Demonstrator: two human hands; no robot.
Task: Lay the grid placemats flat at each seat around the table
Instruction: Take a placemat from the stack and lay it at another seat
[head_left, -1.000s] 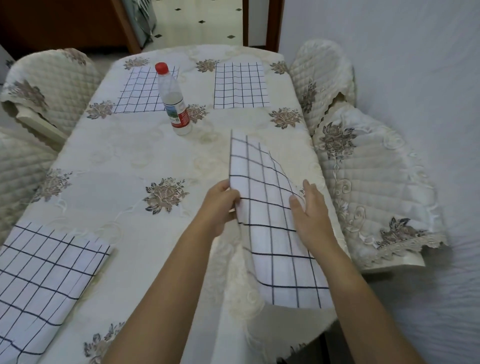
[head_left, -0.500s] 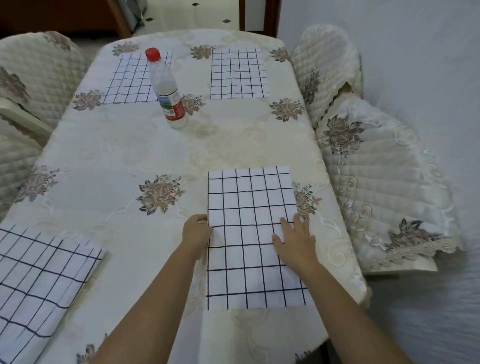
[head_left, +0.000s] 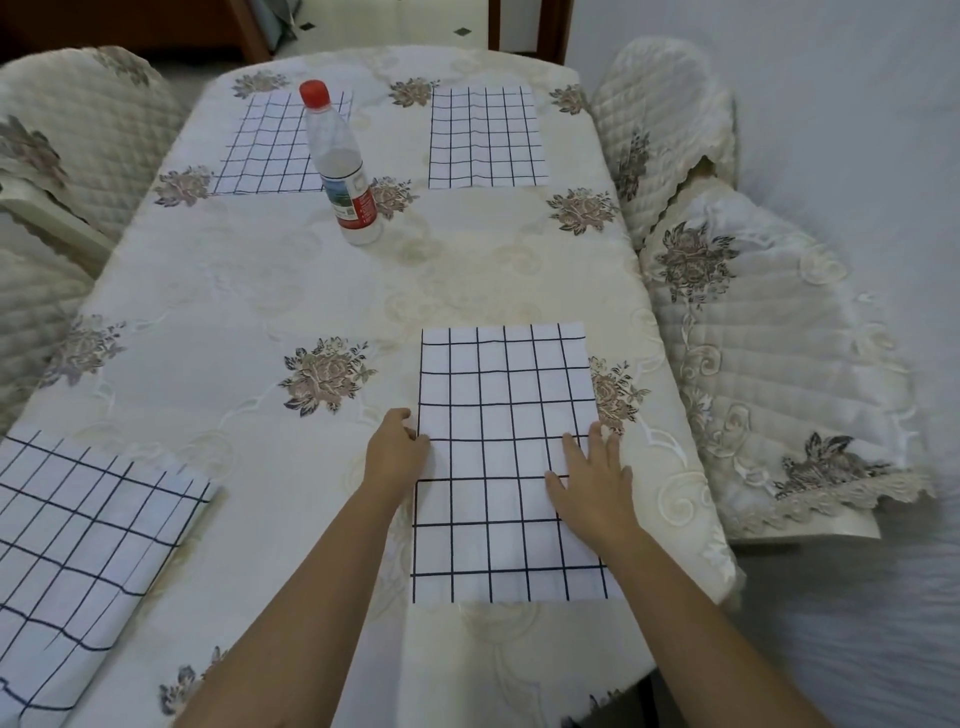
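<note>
A white grid placemat (head_left: 498, 415) lies flat on the cream tablecloth (head_left: 260, 291) at the near right seat. My left hand (head_left: 397, 452) is at the mat's left edge, its curled fingers pinching that edge. My right hand (head_left: 592, 483) lies flat on the mat's right side with straight fingers. Two more grid placemats lie flat at the far end, one on the left (head_left: 275, 150) and one on the right (head_left: 485, 140). Another placemat (head_left: 78, 545) lies at the near left, running off the frame.
A plastic water bottle (head_left: 343, 166) with a red cap stands upright beside the far left mat. Quilted covered chairs stand close to the table on the right (head_left: 779, 374), far right (head_left: 670, 130) and left (head_left: 78, 135). The table's right edge is just beyond my right hand.
The placemat, held up and bent a second ago, now lies flat on the table. Both hands came down with it and stay at its two sides.
</note>
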